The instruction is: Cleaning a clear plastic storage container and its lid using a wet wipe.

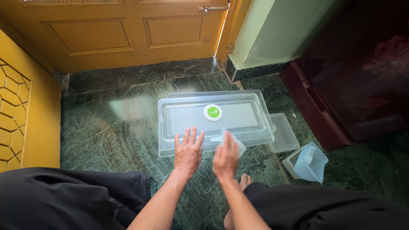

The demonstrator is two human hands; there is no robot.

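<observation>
Clear plastic box (215, 121) lies flat on the green stone floor (110, 123), in front of your knees | left hand (187, 154): fingers spread, flat at its near edge | right hand (226, 156): closed on a small clear piece (238, 146) | press evenly with both palms; keep that piece clear of the rim.

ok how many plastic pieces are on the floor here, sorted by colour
Clear: 3, the big lidded box, the small lid beside it, and the piece at the right hand.
Pale blue: 1, a tipped container.
Total: 4
</observation>
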